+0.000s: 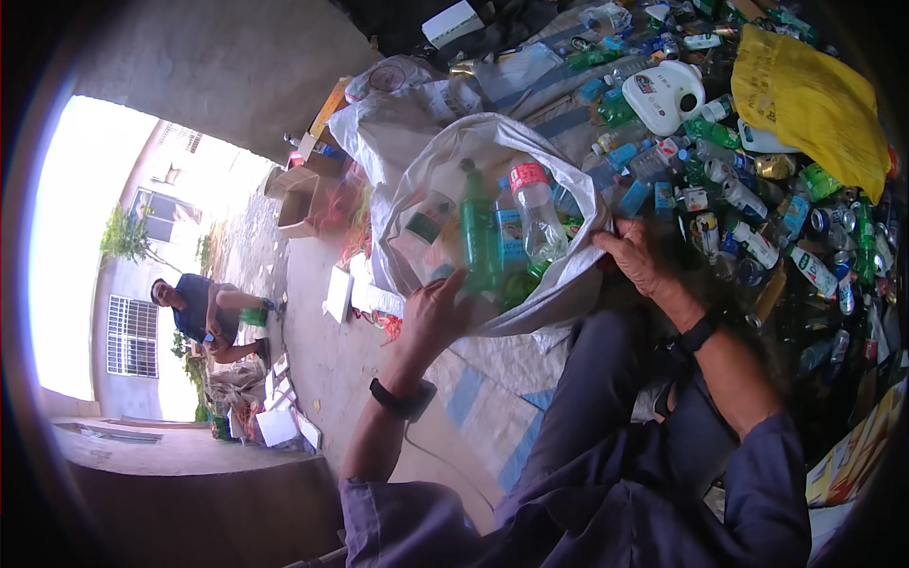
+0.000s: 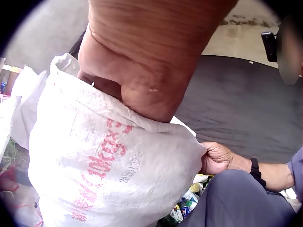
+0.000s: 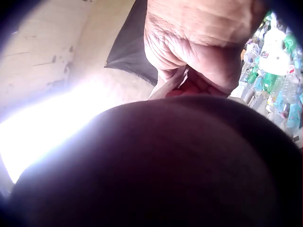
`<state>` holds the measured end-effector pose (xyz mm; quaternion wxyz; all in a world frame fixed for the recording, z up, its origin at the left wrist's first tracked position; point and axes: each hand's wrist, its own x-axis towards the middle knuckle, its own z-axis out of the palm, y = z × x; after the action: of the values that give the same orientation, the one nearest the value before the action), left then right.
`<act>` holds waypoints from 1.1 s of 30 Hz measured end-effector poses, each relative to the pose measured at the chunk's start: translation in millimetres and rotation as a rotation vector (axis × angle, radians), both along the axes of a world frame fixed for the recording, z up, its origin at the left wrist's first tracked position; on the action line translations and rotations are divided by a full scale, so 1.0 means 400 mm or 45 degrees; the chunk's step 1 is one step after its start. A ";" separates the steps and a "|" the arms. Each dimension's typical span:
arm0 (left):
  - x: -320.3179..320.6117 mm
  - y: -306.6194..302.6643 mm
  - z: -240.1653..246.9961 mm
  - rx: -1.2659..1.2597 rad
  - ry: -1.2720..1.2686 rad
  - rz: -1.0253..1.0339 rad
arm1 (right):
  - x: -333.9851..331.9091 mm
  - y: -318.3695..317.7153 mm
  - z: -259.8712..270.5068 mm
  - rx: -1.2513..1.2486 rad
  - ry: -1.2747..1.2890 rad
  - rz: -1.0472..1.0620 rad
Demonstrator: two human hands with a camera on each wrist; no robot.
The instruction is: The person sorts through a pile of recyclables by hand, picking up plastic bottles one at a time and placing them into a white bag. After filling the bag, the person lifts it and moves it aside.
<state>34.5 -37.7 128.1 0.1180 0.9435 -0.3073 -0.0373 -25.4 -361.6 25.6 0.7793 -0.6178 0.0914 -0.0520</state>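
A white woven sack (image 1: 559,312) stands with its mouth open between both hands. In it show a green plastic bottle (image 1: 480,227), a clear bottle with a red label (image 1: 542,218) and a blue-labelled bottle (image 1: 511,237). My left hand (image 1: 437,310) holds the near left rim; in the left wrist view its fingers are hidden behind the sack's edge. With thumb and fingers my right hand (image 1: 636,256) pinches the right rim. Red printed lettering covers the sack's side (image 2: 142,175) in the left wrist view. A dark rounded shape (image 3: 156,161) fills much of the right wrist view.
Many bottles and cans lie heaped on the right, among them a white jug (image 1: 653,99) and a yellow bag (image 1: 800,95). Cardboard boxes (image 1: 301,197) stand behind the sack on the left. Another person (image 1: 204,312) sits farther off at the left.
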 end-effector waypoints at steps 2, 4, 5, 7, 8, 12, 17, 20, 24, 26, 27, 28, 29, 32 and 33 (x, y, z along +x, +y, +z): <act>-0.001 0.021 0.007 -0.026 0.022 -0.005 | -0.001 0.002 0.004 0.010 0.007 0.003; -0.007 0.034 0.012 -0.051 0.045 -0.014 | -0.006 0.002 0.011 0.034 0.030 0.007; -0.015 0.034 0.020 -0.084 0.011 -0.045 | -0.005 0.002 0.009 0.034 0.030 0.005; -0.019 0.042 0.021 -0.116 -0.020 -0.079 | -0.005 0.001 0.002 -0.015 0.038 -0.018; -0.018 0.049 0.018 -0.123 -0.036 -0.134 | -0.006 0.000 0.000 -0.014 0.042 -0.019; -0.024 0.062 0.008 -0.153 -0.028 -0.188 | -0.007 -0.001 -0.001 -0.009 0.065 0.006; -0.030 0.051 0.026 -0.167 0.100 -0.054 | -0.014 0.001 0.016 0.093 0.051 -0.016; -0.047 0.043 0.025 -0.162 0.144 0.011 | -0.013 -0.001 0.016 0.110 0.061 -0.002; -0.081 0.024 0.008 -0.299 -0.071 -0.064 | -0.015 -0.004 -0.003 0.102 0.039 0.023; -0.101 0.008 0.012 -0.318 -0.084 -0.083 | -0.017 -0.003 -0.006 0.069 0.050 0.005; -0.107 -0.002 0.013 -0.326 -0.107 -0.088 | -0.022 -0.005 0.002 0.045 0.067 0.015; -0.111 -0.006 0.010 -0.355 -0.156 -0.128 | -0.020 -0.010 -0.016 -0.013 0.039 0.023; -0.117 -0.012 0.008 -0.387 -0.202 -0.167 | -0.035 -0.015 0.004 0.001 0.042 0.039; -0.161 -0.076 0.043 -0.470 -0.153 -0.157 | -0.041 -0.019 0.002 0.002 0.057 0.074; -0.175 -0.096 0.053 -0.479 -0.137 -0.166 | -0.041 -0.016 0.005 0.025 0.105 0.077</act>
<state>-35.4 -76.2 149.5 0.2728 0.8837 -0.3750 0.0636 -41.7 -368.0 27.8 0.7821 -0.6141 0.1053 -0.0018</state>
